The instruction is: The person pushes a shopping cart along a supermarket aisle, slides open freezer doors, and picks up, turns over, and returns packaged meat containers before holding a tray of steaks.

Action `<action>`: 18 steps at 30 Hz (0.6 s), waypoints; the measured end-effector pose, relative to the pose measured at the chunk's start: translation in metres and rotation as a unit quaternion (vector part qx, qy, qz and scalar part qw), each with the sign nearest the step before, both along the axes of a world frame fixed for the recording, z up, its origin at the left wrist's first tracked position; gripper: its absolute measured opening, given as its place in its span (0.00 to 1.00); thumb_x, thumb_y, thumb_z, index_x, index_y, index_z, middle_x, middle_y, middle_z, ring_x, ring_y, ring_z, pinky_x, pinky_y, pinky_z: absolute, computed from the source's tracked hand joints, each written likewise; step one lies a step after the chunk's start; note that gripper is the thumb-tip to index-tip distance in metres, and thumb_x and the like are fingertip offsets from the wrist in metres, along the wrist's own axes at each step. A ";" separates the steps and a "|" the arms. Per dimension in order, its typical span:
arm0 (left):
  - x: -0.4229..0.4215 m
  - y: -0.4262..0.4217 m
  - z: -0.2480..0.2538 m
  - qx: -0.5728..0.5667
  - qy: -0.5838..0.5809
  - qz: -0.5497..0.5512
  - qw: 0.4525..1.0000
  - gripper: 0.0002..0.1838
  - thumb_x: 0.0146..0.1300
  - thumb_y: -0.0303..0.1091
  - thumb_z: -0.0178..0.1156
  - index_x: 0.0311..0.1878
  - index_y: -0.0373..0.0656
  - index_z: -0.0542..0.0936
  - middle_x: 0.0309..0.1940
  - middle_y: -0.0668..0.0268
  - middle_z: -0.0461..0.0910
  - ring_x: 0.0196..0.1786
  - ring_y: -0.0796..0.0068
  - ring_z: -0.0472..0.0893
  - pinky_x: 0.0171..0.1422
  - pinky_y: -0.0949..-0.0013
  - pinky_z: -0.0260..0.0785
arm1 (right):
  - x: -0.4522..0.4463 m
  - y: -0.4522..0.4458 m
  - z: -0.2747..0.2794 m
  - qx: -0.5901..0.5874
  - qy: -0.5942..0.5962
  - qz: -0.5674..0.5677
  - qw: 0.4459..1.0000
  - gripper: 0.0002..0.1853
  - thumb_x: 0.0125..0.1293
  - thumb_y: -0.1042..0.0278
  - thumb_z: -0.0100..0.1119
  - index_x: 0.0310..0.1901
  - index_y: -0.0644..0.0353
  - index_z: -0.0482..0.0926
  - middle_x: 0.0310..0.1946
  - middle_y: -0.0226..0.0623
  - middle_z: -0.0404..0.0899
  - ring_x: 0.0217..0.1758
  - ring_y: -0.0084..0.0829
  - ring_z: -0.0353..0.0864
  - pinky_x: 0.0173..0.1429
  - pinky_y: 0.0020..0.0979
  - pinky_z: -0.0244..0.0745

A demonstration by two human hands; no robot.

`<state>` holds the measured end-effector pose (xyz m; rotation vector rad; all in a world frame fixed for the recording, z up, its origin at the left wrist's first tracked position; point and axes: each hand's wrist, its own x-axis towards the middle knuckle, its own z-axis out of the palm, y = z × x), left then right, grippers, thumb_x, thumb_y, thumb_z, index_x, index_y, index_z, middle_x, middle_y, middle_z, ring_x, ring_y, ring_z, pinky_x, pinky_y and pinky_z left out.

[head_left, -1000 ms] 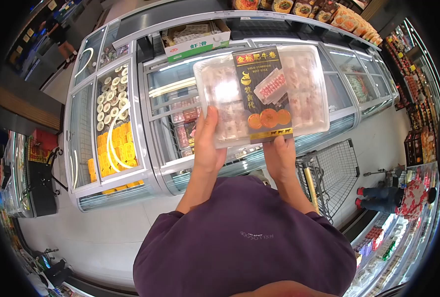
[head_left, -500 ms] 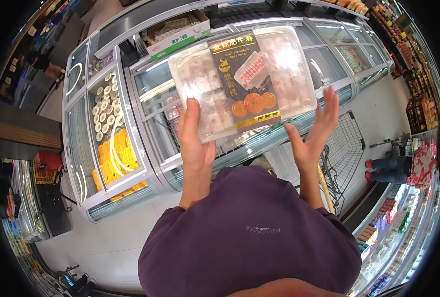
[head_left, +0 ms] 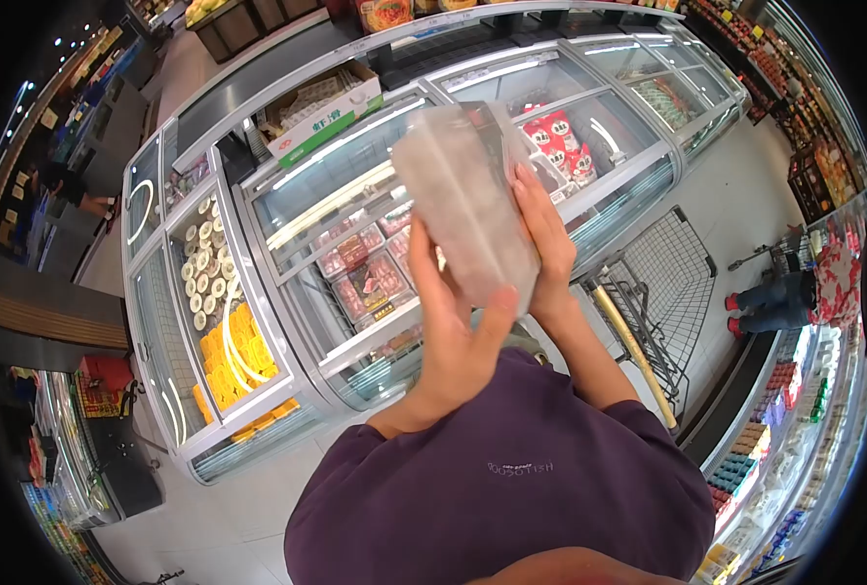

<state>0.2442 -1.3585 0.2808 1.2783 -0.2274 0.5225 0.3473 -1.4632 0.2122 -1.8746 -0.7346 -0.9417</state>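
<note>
A clear plastic tray pack of beef rolls point(head_left: 467, 195) is held up in front of me, turned so that one frosted side faces me. Its dark label shows only as a narrow strip at the right. My left hand point(head_left: 458, 346) grips the near end, with the thumb across the lower edge and fingers along the left side. Against the pack's right, labelled face lies my right hand point(head_left: 548, 249), fingers pointing up. Below and beyond the pack, similar meat packs point(head_left: 370, 283) lie in a glass-topped freezer point(head_left: 326, 210).
A shopping cart point(head_left: 672, 292) with a yellowish handle stands at my right. On the freezer's back ledge sits a green-and-white carton point(head_left: 326, 122). Yellow packs point(head_left: 238, 366) fill part of the left freezer. Another person point(head_left: 804, 292) stands by the right-hand shelves.
The pack has swung from label facing me to side facing me. My right hand, open and apart from it before, now presses on it. My left thumb has shifted onto the lower edge.
</note>
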 end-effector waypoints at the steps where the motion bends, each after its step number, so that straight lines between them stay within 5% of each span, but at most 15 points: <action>1: 0.001 -0.002 0.004 0.046 -0.038 -0.016 0.998 0.40 0.71 0.30 0.56 0.79 0.36 0.44 0.77 0.49 0.51 0.77 0.57 0.60 0.78 0.58 0.53 | -0.006 -0.001 0.000 0.046 0.076 0.027 0.996 0.24 0.60 0.77 0.67 0.60 0.64 0.78 0.59 0.47 0.79 0.61 0.49 0.79 0.65 0.42 0.74; 3: 0.000 0.004 0.004 0.136 -0.017 -0.074 0.988 0.37 0.70 0.30 0.56 0.77 0.34 0.51 0.77 0.48 0.53 0.78 0.53 0.58 0.79 0.55 0.51 | -0.024 -0.006 0.000 0.129 0.225 0.089 0.962 0.23 0.61 0.76 0.68 0.59 0.66 0.77 0.56 0.45 0.81 0.59 0.43 0.81 0.63 0.40 0.75; 4: 0.001 0.006 0.004 0.153 -0.009 -0.103 0.983 0.35 0.70 0.30 0.57 0.76 0.34 0.56 0.77 0.48 0.55 0.78 0.51 0.58 0.80 0.54 0.50 | -0.028 -0.003 0.003 0.268 0.289 0.158 0.905 0.23 0.62 0.75 0.68 0.59 0.66 0.76 0.54 0.42 0.81 0.57 0.38 0.81 0.60 0.36 0.76; 5: 0.002 0.008 0.000 0.190 -0.009 -0.051 0.980 0.35 0.69 0.30 0.58 0.76 0.33 0.56 0.76 0.48 0.56 0.78 0.51 0.58 0.80 0.54 0.50 | -0.030 0.000 0.006 0.399 0.345 0.220 0.821 0.22 0.63 0.75 0.68 0.58 0.67 0.76 0.51 0.39 0.82 0.55 0.32 0.82 0.57 0.33 0.77; 7: 0.007 0.017 -0.013 0.260 -0.007 0.052 0.964 0.36 0.68 0.30 0.59 0.75 0.33 0.57 0.76 0.47 0.57 0.78 0.51 0.58 0.80 0.53 0.49 | -0.028 -0.007 0.001 0.459 0.398 0.259 0.751 0.21 0.64 0.73 0.68 0.57 0.65 0.75 0.47 0.35 0.81 0.51 0.28 0.81 0.56 0.28 0.76; 8: 0.010 0.019 -0.017 0.263 0.016 0.112 0.958 0.33 0.69 0.26 0.54 0.76 0.34 0.57 0.77 0.49 0.56 0.80 0.57 0.54 0.82 0.57 0.41 | -0.027 -0.010 -0.001 0.487 0.416 0.280 0.715 0.20 0.64 0.73 0.68 0.57 0.64 0.75 0.46 0.34 0.81 0.50 0.28 0.81 0.56 0.27 0.75; 10: 0.022 0.032 -0.034 0.279 0.062 0.215 0.934 0.34 0.69 0.29 0.58 0.75 0.33 0.57 0.76 0.48 0.55 0.79 0.52 0.56 0.80 0.54 0.49 | -0.028 -0.016 0.001 0.523 0.442 0.312 0.659 0.21 0.65 0.71 0.67 0.58 0.62 0.73 0.48 0.34 0.80 0.54 0.30 0.80 0.61 0.31 0.75; 13: 0.040 0.042 -0.058 0.070 0.099 0.106 0.987 0.35 0.72 0.32 0.57 0.76 0.32 0.53 0.76 0.48 0.55 0.79 0.55 0.56 0.80 0.55 0.50 | -0.037 -0.014 0.027 0.594 0.453 0.332 0.576 0.25 0.67 0.68 0.65 0.62 0.62 0.69 0.55 0.37 0.77 0.60 0.32 0.77 0.67 0.38 0.73; 14: 0.038 0.044 -0.060 0.007 0.112 0.034 0.993 0.38 0.75 0.41 0.56 0.77 0.33 0.50 0.74 0.50 0.58 0.78 0.61 0.58 0.79 0.58 0.53 | -0.037 -0.014 0.022 0.596 0.459 0.349 0.558 0.29 0.68 0.65 0.64 0.66 0.61 0.64 0.61 0.39 0.73 0.65 0.34 0.74 0.72 0.44 0.70; 17: 0.032 0.041 -0.066 -0.109 0.112 -0.143 0.977 0.37 0.77 0.51 0.50 0.77 0.37 0.53 0.75 0.55 0.60 0.76 0.62 0.62 0.78 0.58 0.55 | -0.044 -0.009 0.019 0.590 0.477 0.343 0.554 0.29 0.66 0.58 0.66 0.64 0.61 0.69 0.61 0.38 0.76 0.67 0.35 0.74 0.75 0.45 0.65; 18: 0.028 0.033 -0.060 -0.137 0.130 -0.128 0.974 0.37 0.76 0.52 0.49 0.77 0.37 0.54 0.73 0.57 0.63 0.74 0.63 0.65 0.76 0.58 0.58 | -0.047 -0.006 0.021 0.581 0.474 0.349 0.562 0.28 0.66 0.58 0.66 0.64 0.60 0.70 0.61 0.37 0.77 0.67 0.34 0.74 0.75 0.44 0.65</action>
